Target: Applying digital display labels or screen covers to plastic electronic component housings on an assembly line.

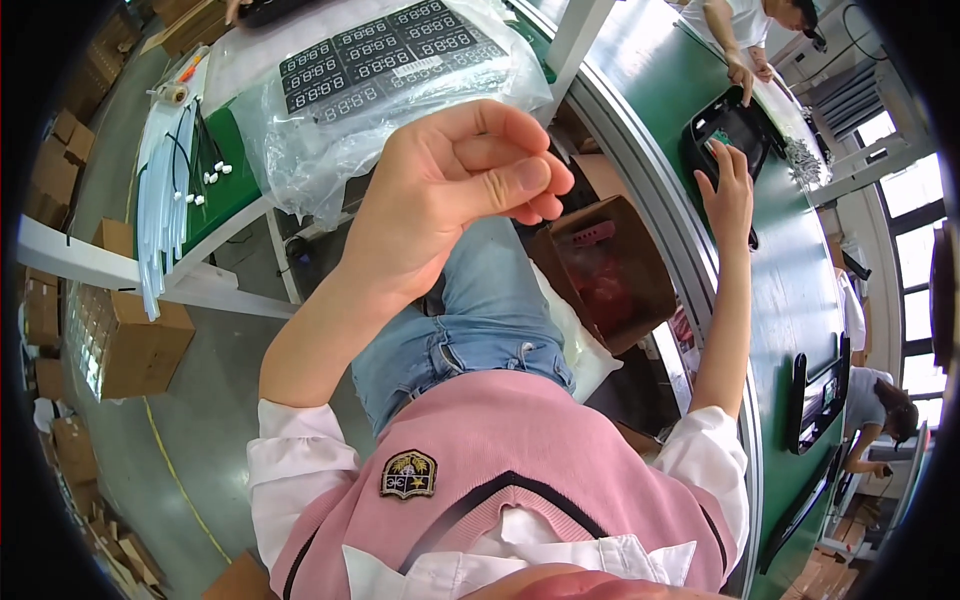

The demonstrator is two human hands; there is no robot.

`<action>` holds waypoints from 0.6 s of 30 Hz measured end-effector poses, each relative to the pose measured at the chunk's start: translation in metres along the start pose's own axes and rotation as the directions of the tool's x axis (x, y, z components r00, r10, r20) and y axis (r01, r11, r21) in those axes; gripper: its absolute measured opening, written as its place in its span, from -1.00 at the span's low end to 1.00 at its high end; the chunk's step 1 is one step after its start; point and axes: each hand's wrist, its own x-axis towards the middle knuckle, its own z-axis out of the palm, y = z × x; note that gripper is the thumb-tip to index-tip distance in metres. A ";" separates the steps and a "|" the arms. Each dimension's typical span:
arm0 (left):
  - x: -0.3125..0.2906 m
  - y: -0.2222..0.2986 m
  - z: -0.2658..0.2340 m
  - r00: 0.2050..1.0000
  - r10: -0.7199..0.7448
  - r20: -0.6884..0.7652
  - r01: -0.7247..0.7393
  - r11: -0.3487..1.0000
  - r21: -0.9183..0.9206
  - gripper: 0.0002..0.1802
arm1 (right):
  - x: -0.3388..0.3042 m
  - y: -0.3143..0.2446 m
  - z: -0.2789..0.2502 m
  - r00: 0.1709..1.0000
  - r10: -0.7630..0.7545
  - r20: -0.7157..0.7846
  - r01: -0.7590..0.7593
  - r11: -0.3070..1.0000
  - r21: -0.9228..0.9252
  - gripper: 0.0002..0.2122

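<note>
My left hand (475, 175) is raised over my lap, thumb and fingertips pressed together. Whatever is between them, if anything, is hidden or too small to make out. To the right, my right hand (728, 195) is at the near edge of a black plastic housing (762, 150) on the green bench (775, 300). Its fingers are apart and bent over the rim; nothing shows in its grasp. A small green circuit board (720, 136) shows inside the housing, just beyond my fingertips. Across the bench, a co-worker's hand (740, 78) touches the housing's far edge.
Dark digit display panels (385, 60) lie on clear plastic wrap at the far left. Pale tubes (163, 200) and white-tipped cables (208, 172) hang beside them. A brown bin (640, 270) stands below the bench. More black housings (820, 395) lie farther right. Cartons (145, 340) stand left.
</note>
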 end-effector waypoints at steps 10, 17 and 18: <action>0.045 -0.038 0.002 0.999 -0.036 0.003 0.036 0.999 -0.024 -0.75 | -0.200 0.160 -0.158 0.673 0.721 0.165 -0.610 0.667 -0.427 -0.48; 0.066 -0.074 -0.008 0.959 -0.112 0.261 0.097 0.993 0.068 -0.77 | -0.335 0.138 -0.247 0.711 0.703 0.005 -0.630 0.640 -0.440 -0.52; 0.067 -0.078 -0.003 0.946 -0.160 0.283 0.135 0.985 0.104 -0.78 | -0.341 0.140 -0.246 0.771 0.633 -0.073 -0.595 0.676 -0.435 -0.57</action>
